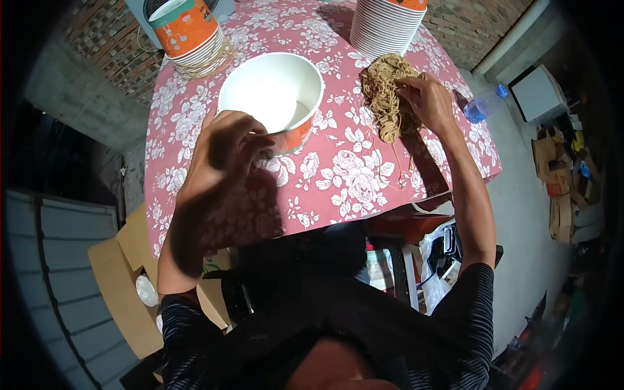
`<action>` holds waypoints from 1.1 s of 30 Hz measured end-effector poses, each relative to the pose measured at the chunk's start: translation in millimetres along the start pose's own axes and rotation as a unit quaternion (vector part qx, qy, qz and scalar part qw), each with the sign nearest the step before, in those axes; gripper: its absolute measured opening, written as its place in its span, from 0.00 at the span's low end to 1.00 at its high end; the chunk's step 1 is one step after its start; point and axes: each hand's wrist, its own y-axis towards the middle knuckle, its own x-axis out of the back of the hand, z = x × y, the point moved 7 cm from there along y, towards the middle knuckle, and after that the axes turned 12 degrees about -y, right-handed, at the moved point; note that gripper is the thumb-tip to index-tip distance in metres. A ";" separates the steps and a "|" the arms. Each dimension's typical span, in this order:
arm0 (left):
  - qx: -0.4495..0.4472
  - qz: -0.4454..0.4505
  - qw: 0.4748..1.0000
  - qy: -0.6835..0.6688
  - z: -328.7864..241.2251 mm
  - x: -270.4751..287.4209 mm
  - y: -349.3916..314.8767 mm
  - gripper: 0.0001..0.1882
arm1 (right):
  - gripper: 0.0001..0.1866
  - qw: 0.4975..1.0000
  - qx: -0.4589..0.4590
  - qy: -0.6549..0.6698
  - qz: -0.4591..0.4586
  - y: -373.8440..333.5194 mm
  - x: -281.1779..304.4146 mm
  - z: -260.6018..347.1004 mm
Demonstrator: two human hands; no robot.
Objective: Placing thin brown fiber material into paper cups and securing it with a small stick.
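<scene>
A large white-lined paper bucket (272,81) with an orange printed outside stands upright on the table, its mouth facing up. My left hand (224,146) is at its near left side, with curled fingers and thumb closed at the rim; shadow covers part of the grip. To the right lies a tangled heap of tan cord (385,97), a few loose strands trailing toward the near edge. My right hand (429,101) reaches over the heap's right side, its thumb and fingers pinched on some of the cord.
A pink floral cloth covers the table (354,175). Nested paper buckets (185,32) with cord around them stand far left; a taller stack (387,29) stands far right. A plastic bottle (484,105) is beyond the right edge. An open cardboard box (120,279) sits lower left.
</scene>
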 end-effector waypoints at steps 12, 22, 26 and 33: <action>-0.213 -0.063 0.962 0.157 -33.5 -23.8 -20.8 0.16 | 0.12 0.994 -0.044 0.099 0.024 -12.3 23.4 9.3; -0.185 -0.020 0.981 0.058 -32.4 -45.9 -45.5 0.06 | 0.13 0.942 -0.072 0.325 -0.036 -25.0 12.3 -28.7; -0.227 -0.012 0.969 0.095 -30.6 -49.1 -51.0 0.06 | 0.16 0.996 0.064 0.049 -0.042 -21.8 28.1 4.0; -0.208 -0.027 0.975 0.071 -35.1 -50.9 -50.5 0.07 | 0.08 0.988 0.142 -0.049 -0.039 -22.0 22.9 9.1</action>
